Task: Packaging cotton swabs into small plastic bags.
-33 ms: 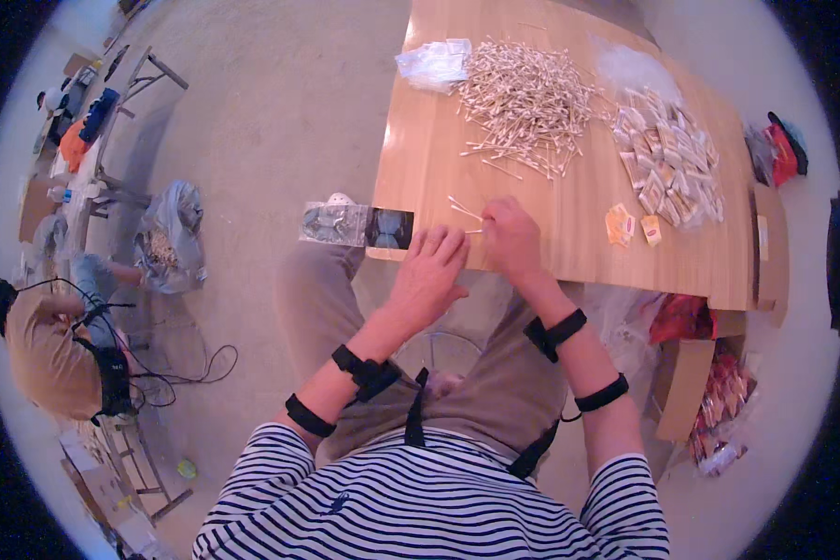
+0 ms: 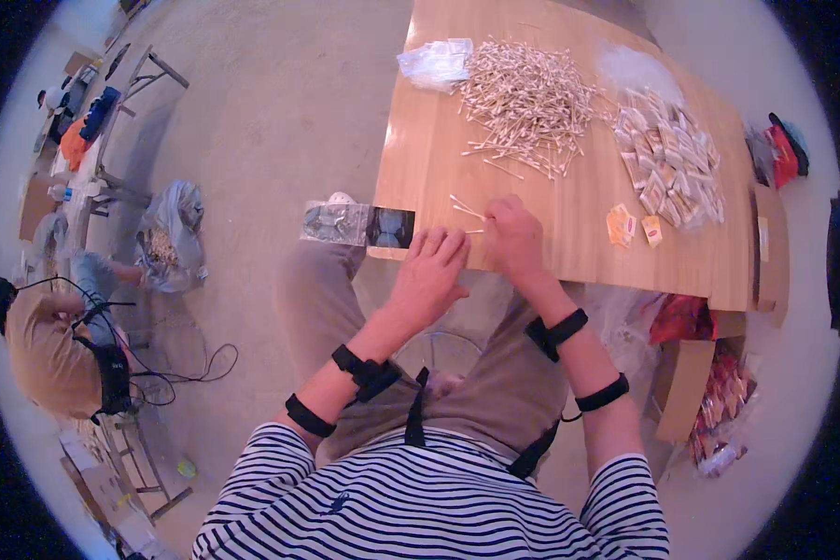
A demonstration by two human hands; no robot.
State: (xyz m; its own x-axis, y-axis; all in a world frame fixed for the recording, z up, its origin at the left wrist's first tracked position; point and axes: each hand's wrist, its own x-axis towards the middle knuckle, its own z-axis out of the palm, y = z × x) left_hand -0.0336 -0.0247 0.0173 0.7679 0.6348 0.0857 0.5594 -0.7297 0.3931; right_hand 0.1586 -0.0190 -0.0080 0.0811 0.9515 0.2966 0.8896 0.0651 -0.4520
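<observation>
My right hand (image 2: 515, 238) is at the table's near edge, its fingers curled closed around the ends of a few cotton swabs (image 2: 467, 207) that fan out to the left. One more swab lies between my two hands, close to the fingertips. My left hand (image 2: 431, 273) rests palm down over the edge, fingers stretched out side by side. What is under its fingers is hidden. Beyond both hands is a large heap of cotton swabs (image 2: 527, 103). A clear and black packet (image 2: 390, 228) lies left of my left hand, sticking out past the table corner.
On the wooden table (image 2: 420, 159), small filled packets (image 2: 667, 154) are piled at the right, with orange-and-white cards (image 2: 620, 225) nearer me. Clear bags (image 2: 436, 63) lie at the far left. A cardboard box (image 2: 686, 387) stands below right. Another person (image 2: 61, 355) sits at the left.
</observation>
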